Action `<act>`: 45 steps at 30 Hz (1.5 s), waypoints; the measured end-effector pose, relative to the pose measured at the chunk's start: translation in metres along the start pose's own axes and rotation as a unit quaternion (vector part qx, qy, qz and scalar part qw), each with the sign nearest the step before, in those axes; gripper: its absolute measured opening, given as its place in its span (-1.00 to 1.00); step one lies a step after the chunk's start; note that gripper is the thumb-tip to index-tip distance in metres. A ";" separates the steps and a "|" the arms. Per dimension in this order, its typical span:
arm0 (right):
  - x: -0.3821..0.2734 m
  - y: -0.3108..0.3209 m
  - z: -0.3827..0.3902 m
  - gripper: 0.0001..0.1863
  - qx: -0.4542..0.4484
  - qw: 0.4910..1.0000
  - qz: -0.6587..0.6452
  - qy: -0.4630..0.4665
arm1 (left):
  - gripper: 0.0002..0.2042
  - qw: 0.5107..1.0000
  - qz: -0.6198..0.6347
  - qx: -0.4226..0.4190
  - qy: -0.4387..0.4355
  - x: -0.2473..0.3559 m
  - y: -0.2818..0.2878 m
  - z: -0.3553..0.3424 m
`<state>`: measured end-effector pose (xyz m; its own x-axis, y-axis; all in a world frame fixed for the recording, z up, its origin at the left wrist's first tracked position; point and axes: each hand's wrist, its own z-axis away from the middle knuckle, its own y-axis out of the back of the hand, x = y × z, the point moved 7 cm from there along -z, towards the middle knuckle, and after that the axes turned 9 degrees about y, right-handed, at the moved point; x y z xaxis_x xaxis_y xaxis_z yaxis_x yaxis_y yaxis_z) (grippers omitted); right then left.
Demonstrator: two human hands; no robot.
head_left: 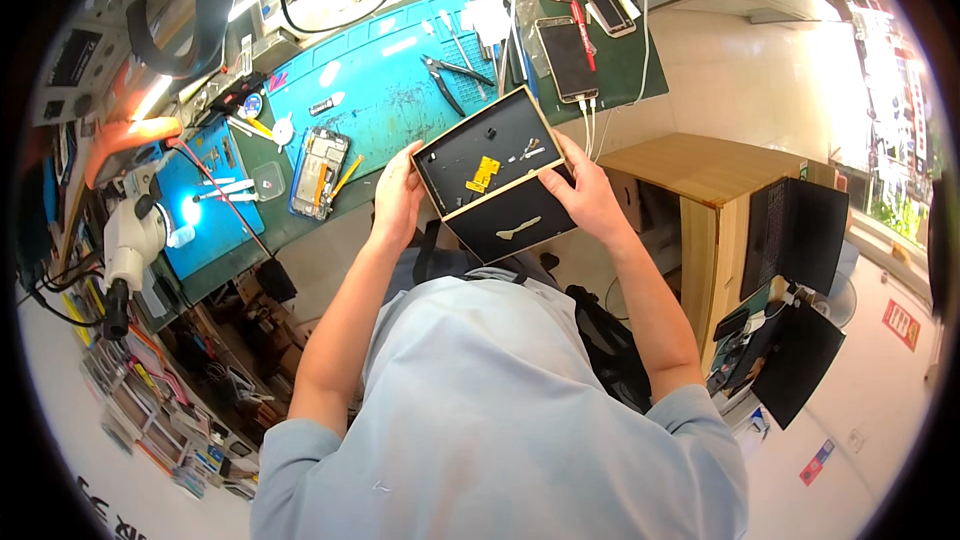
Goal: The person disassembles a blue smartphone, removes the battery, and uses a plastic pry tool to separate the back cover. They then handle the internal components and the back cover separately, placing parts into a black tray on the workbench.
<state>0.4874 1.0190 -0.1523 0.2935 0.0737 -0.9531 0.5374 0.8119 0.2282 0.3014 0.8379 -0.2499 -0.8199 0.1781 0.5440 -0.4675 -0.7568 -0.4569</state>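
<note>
A shallow black box [455,155] with thin tan edges is held up between my two hands, tilted, in front of the bench. My left hand [397,198] is closed on its left edge. My right hand [590,202] grips the right side, the thumb lying over the top edge. Inside lie a yellow flat part [483,174], a small black piece [490,133] and several tiny metal bits [527,152]. On the box's near black face is a pale, elongated shape [517,228]; I cannot tell whether it is a loose part or a marking.
Beyond the box, a blue work mat [370,90] carries cutting pliers [455,80]. An opened phone [320,172] rests at the left. Two phones [567,58] and a red pen [583,35] lie at the right, with white cables. A microscope [135,235] and a wooden cabinet [700,165] flank me.
</note>
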 end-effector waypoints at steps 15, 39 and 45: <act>-0.012 0.006 -0.006 -0.32 -0.018 0.998 0.060 0.031 | -0.65 0.995 0.097 0.005 0.013 -0.018 0.001 -0.007; 0.009 -0.033 -0.020 -0.35 -0.020 0.995 -0.083 0.058 | -0.90 0.799 -0.436 0.225 -0.349 0.050 0.004 0.041; 0.022 -0.034 -0.017 -0.35 -0.009 0.990 -0.124 0.059 | -0.89 0.816 -0.404 0.222 -0.348 0.058 0.001 0.048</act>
<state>0.4617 1.0026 -0.1842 0.0593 -0.0641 -0.9962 0.5672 0.8234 -0.0192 0.2693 0.8176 -0.1854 0.1565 0.4485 0.8800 -0.4704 -0.7496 0.4657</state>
